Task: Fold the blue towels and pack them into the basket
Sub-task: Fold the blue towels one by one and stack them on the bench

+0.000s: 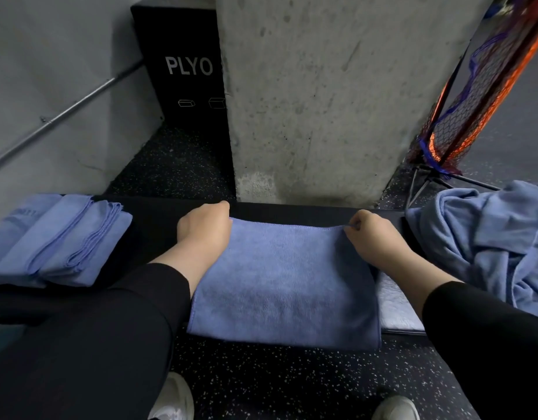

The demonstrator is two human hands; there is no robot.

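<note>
Head camera looks down on a dark counter (152, 234) with a blue towel (284, 286) spread flat across it, its near edge hanging over the front. Left hand (202, 224) sits at the towel's far left corner, fingers curled under and out of sight, so whether they pinch the cloth cannot be told. Right hand (372, 234) is at the far right corner, its fingers (354, 224) pinching the towel's far edge. Both forearms wear black sleeves (473, 322). Over on the left of the counter lie folded blue towels (59, 241), laid side by side and overlapping, well apart from the one being worked. On the right, a rumpled heap of blue towels (488, 237) lies unfolded, near the right hand. Behind the counter rises a concrete pillar (316, 95), with a black box marked PLYO (186, 68) to its left and an orange-and-purple net (473, 101) to its right. White shoes (172, 401) stand on the speckled floor (292, 386) below.
</note>
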